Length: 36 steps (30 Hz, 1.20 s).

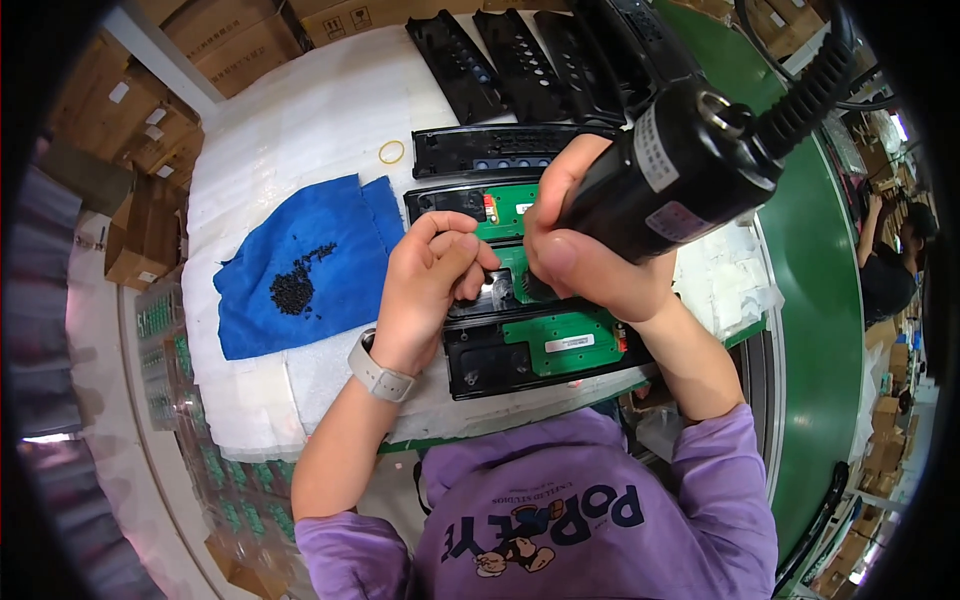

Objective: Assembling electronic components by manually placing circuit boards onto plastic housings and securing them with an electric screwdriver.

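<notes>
Driver (672, 168) sits right of the cloth (255, 325), right hand (598, 250) clasping it, fingers wrapped; left hand (432, 270), nearer, curls fingers, any pinch unclear.

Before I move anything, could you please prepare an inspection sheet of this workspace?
Surface: white covering; small black pieces heaped on a blue cloth.
Job's things: black handheld tool; black housings, some fitted with green circuit boards.
Clutter: one yellow ring lying left of the housings.
Hands: the right hand wraps the tool; the left hand has bent fingers near the boards, pinch unclear.
Cables: coiled black cord runs from the tool toward the upper right.
Surroundings: cardboard boxes at the far side; another person at the picture's right.
</notes>
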### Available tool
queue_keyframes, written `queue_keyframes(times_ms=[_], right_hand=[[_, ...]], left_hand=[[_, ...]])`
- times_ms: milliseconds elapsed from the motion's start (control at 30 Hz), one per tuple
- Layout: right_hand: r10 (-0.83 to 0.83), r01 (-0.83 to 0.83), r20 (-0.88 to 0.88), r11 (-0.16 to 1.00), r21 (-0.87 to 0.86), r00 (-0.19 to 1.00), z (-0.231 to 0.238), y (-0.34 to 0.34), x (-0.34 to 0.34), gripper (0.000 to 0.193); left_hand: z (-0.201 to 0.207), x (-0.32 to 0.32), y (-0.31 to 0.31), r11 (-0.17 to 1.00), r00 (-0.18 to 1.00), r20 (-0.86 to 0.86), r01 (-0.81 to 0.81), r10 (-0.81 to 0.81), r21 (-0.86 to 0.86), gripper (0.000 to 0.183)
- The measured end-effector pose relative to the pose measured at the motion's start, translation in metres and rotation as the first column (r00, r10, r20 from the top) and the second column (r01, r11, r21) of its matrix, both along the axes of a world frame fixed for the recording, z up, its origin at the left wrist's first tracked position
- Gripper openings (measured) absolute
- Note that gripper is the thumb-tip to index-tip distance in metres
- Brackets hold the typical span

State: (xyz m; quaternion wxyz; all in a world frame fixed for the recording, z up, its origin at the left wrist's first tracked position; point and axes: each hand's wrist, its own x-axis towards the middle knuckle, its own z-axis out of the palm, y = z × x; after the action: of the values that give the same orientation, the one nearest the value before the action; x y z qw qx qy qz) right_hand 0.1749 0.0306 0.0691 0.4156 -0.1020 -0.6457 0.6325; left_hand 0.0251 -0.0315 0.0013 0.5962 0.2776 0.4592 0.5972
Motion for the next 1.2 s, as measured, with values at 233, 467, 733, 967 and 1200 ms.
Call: queue_keyframes(times_ms=[233,467,733,967,1200], right_hand=[[-0.125,0.11,0.074,0.978,0.18,0.989,0.005,-0.003,0.005,0.023],[0.114,-0.157,-0.501,0.987,-0.044,0.858,0.013,0.023,0.036,0.035],[0.002,-0.102,-0.579,0.985,-0.142,0.816,0.011,0.029,0.041,0.034],[0.004,-0.11,-0.542,0.98,-0.163,0.84,0.006,0.026,0.04,0.033],[-0.004,-0.099,-0.535,0.981,-0.164,0.845,0.006,0.024,0.039,0.034]], left_hand=[[0.004,-0.001,0.0,0.998,0.992,-0.107,0.062,-0.06,0.018,0.012],[0.015,0.001,-0.005,0.982,0.963,-0.197,0.187,-0.181,0.012,0.017],[0.012,0.006,-0.007,0.97,0.958,-0.177,0.237,-0.225,0.048,0.006],[0.013,0.006,-0.006,0.966,0.945,-0.216,0.257,-0.245,0.027,0.005],[0.015,0.005,-0.008,0.948,0.921,-0.227,0.314,-0.317,-0.049,0.008]])
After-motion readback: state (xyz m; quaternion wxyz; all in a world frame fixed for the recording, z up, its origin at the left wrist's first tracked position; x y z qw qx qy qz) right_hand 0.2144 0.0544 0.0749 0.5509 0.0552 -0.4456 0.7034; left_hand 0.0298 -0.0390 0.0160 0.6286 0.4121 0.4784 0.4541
